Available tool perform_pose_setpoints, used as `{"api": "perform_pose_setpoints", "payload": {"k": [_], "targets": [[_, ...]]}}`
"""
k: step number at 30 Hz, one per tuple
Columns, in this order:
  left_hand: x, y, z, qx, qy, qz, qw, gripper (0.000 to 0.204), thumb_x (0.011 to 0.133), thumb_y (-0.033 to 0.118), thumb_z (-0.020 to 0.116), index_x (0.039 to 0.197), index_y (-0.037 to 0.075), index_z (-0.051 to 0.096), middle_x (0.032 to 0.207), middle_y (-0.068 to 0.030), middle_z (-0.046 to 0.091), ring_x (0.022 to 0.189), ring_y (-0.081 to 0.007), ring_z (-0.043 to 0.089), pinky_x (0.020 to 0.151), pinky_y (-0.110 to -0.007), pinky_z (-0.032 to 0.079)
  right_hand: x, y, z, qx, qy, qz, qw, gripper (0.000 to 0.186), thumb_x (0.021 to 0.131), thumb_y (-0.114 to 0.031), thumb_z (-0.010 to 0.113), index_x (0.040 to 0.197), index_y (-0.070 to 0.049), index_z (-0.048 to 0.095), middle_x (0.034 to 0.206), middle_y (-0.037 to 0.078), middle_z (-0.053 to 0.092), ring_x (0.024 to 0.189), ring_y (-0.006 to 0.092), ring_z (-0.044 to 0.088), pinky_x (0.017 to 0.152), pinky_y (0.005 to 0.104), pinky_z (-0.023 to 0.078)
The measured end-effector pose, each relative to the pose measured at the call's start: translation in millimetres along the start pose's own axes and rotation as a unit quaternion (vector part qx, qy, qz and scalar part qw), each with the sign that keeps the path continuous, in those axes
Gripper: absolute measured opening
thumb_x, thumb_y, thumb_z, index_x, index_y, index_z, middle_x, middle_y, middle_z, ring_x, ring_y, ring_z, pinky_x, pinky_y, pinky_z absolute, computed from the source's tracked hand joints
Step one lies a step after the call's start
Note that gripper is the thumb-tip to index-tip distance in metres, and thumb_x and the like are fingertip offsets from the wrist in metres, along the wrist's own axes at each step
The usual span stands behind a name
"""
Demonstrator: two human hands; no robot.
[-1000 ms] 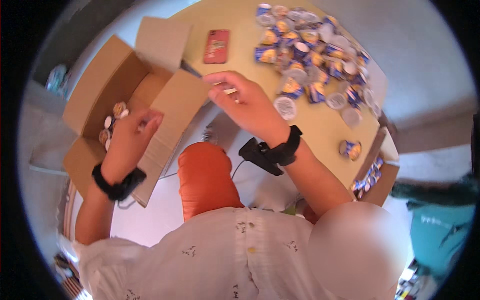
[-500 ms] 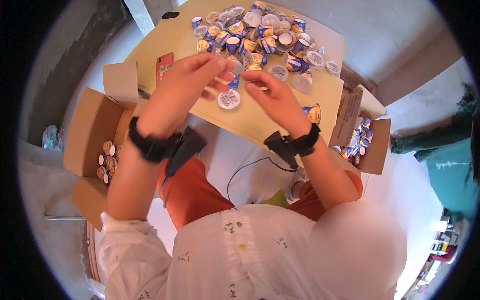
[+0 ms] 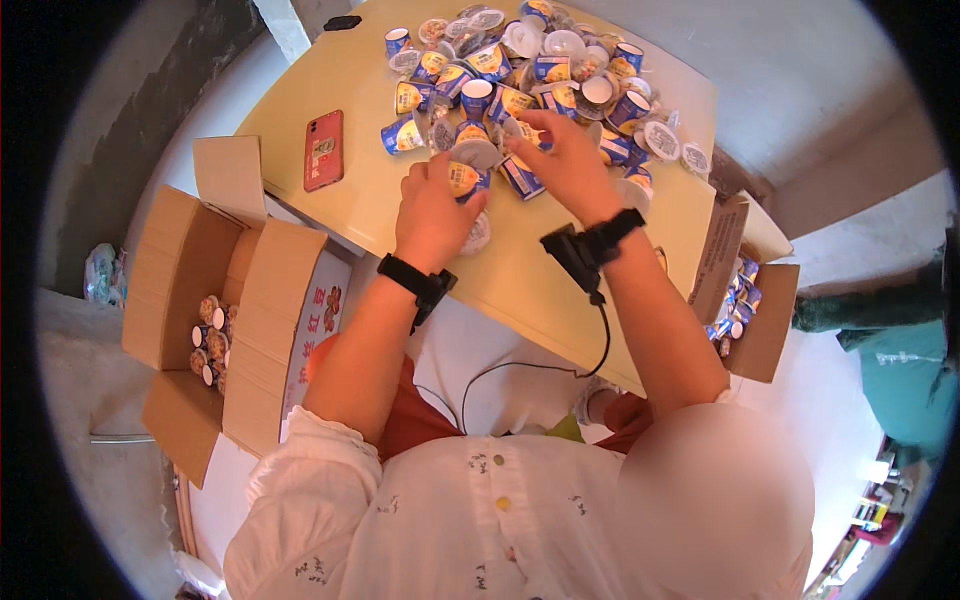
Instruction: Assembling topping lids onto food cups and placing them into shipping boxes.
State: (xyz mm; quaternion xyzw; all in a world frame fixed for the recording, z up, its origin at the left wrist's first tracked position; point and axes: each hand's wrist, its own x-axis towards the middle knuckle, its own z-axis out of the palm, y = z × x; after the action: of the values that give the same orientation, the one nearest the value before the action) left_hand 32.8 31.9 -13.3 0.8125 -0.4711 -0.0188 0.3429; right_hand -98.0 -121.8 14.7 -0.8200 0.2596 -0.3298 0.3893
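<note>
My left hand (image 3: 430, 215) is closed on a blue and yellow cup (image 3: 464, 178) at the near edge of a pile of similar cups (image 3: 555, 68) and clear plastic lids on the yellow table (image 3: 285, 110). A round white lid (image 3: 477, 233) lies just beside that hand. My right hand (image 3: 570, 165) reaches into the pile to the right, fingers curled at a cup or lid that I cannot make out. Both wrists carry black strapped devices.
A red phone (image 3: 324, 150) lies left of the pile, a black object (image 3: 342, 23) at the far edge. Open cardboard boxes holding cups stand at left (image 3: 175, 275) and right (image 3: 760, 320). A black cable (image 3: 520, 364) hangs below the table.
My left hand has moved from over the left box onto a cup on the table. My right hand has moved into the pile. The view has turned toward the table.
</note>
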Motion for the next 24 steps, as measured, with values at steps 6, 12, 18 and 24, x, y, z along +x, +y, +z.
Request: {"api": "perform_pose_setpoints", "payload": {"k": [6, 12, 18, 24], "targets": [[-2, 9, 4, 0.009, -0.075, -0.029, 0.997, 0.074, 0.081, 0.026, 0.081, 0.143, 0.009, 0.044, 0.12, -0.0235, 0.055, 0.115, -0.0434, 0.055, 0.098, -0.047, 0.048, 19, 18, 42, -0.296, -0.006, -0.072, 0.952, 0.045, 0.081, -0.029, 0.079, 0.122, -0.013, 0.067, 0.113, 0.015, 0.061, 0.108, 0.0363, 0.06, 0.089, 0.0456, 0.053], [3, 1, 12, 0.004, -0.104, -0.017, 0.994, 0.07, 0.081, 0.022, 0.08, 0.14, 0.01, 0.045, 0.125, -0.0226, 0.052, 0.12, -0.0421, 0.052, 0.098, -0.047, 0.047, 1, 24, 36, -0.28, -0.003, -0.077, 0.957, 0.03, 0.083, -0.023, 0.077, 0.109, -0.011, 0.07, 0.108, 0.01, 0.065, 0.104, 0.0346, 0.061, 0.084, 0.0453, 0.053], [-6, 22, 21, 0.076, 0.045, 0.1, 0.991, 0.068, 0.08, 0.02, 0.079, 0.139, 0.005, 0.049, 0.135, -0.0192, 0.052, 0.133, -0.0372, 0.043, 0.108, -0.051, 0.035, -28, 30, 17, -0.227, 0.041, -0.043, 0.972, 0.019, 0.087, -0.021, 0.074, 0.1, -0.007, 0.074, 0.089, 0.011, 0.072, 0.092, 0.0337, 0.064, 0.08, 0.0434, 0.052], [-3, 28, 39, 0.081, 0.016, 0.215, 0.973, 0.063, 0.08, 0.016, 0.077, 0.138, 0.005, 0.052, 0.142, -0.0168, 0.052, 0.142, -0.0358, 0.038, 0.115, -0.051, 0.026, -64, 24, -3, -0.193, 0.034, -0.019, 0.98, 0.02, 0.089, -0.02, 0.072, 0.097, -0.003, 0.075, 0.09, 0.014, 0.072, 0.096, 0.0364, 0.064, 0.082, 0.0458, 0.051]]}}
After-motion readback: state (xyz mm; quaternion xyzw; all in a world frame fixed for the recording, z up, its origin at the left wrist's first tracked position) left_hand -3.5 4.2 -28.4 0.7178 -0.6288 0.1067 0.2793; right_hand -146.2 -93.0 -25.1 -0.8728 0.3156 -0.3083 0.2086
